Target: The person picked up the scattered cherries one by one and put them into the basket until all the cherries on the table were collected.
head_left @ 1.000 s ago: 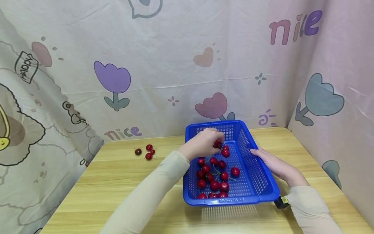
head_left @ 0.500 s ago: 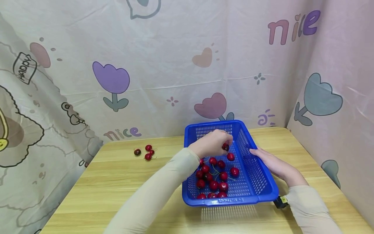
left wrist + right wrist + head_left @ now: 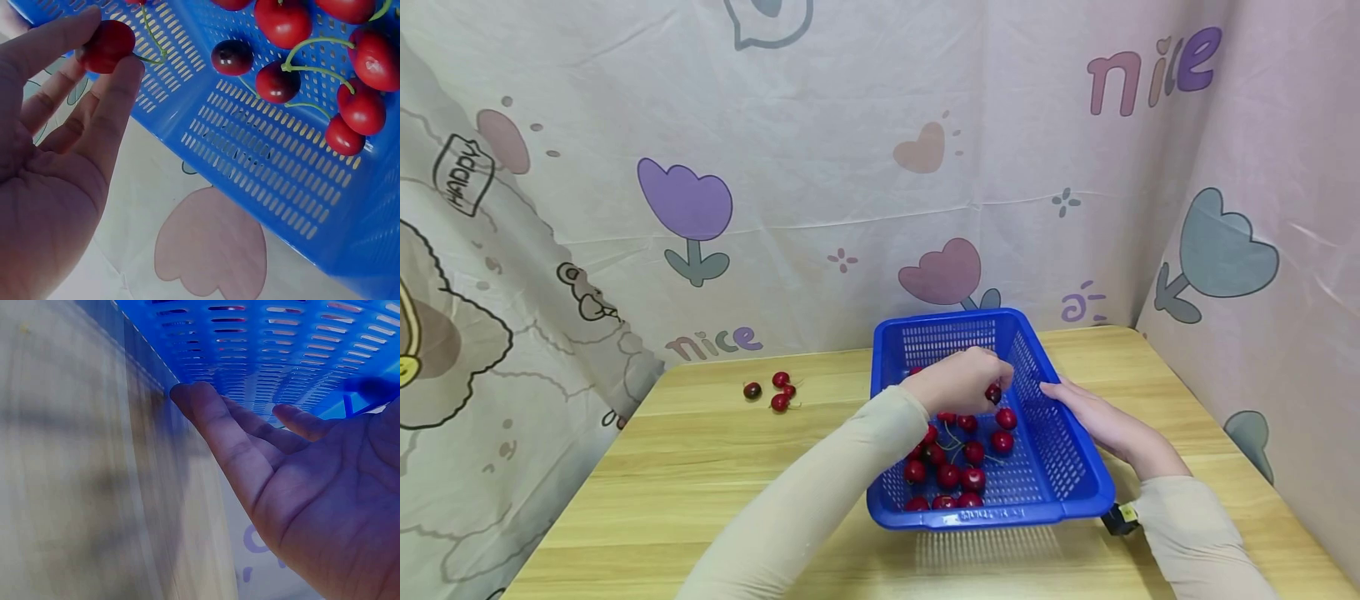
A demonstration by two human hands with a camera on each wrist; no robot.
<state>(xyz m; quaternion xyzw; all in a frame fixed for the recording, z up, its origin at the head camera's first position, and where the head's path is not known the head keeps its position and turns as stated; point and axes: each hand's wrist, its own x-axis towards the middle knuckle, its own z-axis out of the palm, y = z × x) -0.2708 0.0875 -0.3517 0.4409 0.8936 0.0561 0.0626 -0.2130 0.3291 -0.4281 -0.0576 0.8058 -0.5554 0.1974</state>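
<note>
My left hand point(image 3: 966, 379) is over the inside of a blue plastic basket point(image 3: 985, 518). It pinches a dark red cherry point(image 3: 111, 47) with a green stem between thumb and finger. Several more red cherries point(image 3: 973, 478) lie in the basket, mostly in its near left part; the left hand and sleeve hide some. My right hand point(image 3: 1108, 425) rests at the basket's right side. In the right wrist view, its fairly straight fingers point(image 3: 234, 447) lie against the outside of the slotted wall point(image 3: 287, 337).
Several loose cherries point(image 3: 780, 402) lie on the wooden table point(image 3: 700, 475), left of the basket. A printed cloth point(image 3: 820, 167) hangs behind the table and at both sides. Near the right sleeve is a small black object point(image 3: 1120, 520).
My left hand has moved right and slightly nearer with the cherry it pinches. Another cherry below it has shifted right and nearer too. My right hand stays against the basket.
</note>
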